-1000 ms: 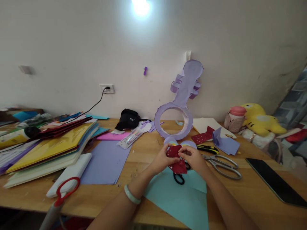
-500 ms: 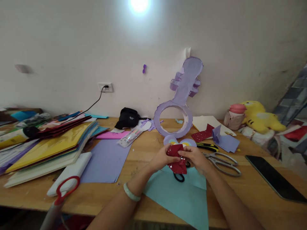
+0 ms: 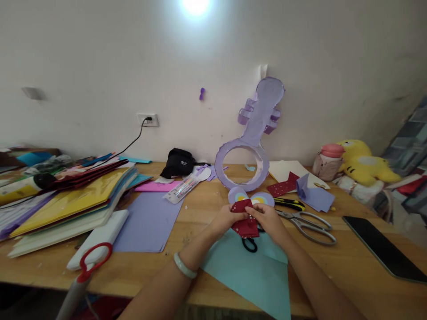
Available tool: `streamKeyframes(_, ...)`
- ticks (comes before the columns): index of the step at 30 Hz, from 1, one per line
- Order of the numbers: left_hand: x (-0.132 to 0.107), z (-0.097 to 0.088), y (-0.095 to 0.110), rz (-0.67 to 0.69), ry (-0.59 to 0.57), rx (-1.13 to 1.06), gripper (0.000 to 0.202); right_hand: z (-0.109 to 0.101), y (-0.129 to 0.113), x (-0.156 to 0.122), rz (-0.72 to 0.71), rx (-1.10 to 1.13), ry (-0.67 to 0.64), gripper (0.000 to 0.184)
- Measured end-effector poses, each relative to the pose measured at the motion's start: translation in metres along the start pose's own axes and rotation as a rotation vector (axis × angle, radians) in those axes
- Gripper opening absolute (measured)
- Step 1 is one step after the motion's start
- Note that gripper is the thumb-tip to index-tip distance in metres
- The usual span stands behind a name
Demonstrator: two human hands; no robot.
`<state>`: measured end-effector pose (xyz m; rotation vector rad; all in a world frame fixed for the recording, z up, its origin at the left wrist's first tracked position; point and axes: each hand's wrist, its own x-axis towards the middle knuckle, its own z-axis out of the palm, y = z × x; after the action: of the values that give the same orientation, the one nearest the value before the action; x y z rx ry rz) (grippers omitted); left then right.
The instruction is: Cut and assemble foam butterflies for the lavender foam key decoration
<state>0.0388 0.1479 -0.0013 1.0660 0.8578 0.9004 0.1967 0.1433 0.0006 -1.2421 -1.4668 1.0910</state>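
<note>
Both hands pinch a small dark red piece of paper with white dots (image 3: 245,224), held just above a light blue sheet (image 3: 253,275) on the wooden table (image 3: 333,266). My left hand (image 3: 224,221) grips its left side and my right hand (image 3: 267,221) grips its right side, fingers closed on it. A black loop handle (image 3: 249,245), maybe of small scissors, shows under the red paper. Two round purple cut-outs with coloured centres (image 3: 251,197) lie just beyond my hands. A pale green bangle (image 3: 183,266) is on my left wrist.
Large metal scissors (image 3: 308,224) and a yellow-black utility knife (image 3: 288,204) lie to the right, a dark phone (image 3: 387,253) farther right. A purple guitar-shaped cut-out (image 3: 248,138) leans on the wall. Stacked coloured sheets (image 3: 63,200) fill the left. A red-handled tool (image 3: 85,271) sticks up near the front edge.
My hands keep hold of the red paper and have worked it lower and more folded together. The view has shifted slightly.
</note>
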Motion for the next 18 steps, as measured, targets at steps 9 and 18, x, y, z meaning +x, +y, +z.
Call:
streamKeyframes(9, 0.003, -0.002, -0.006, 0.104, 0.050, 0.257, 0.033, 0.002, 0.004, 0.002, -0.011, 0.053, 0.133, 0.041)
streamKeyframes(18, -0.002, -0.026, 0.003, 0.825, -0.277, 1.283, 0.078, -0.003, 0.003, 0.005, 0.134, 0.347, 0.172, 0.044)
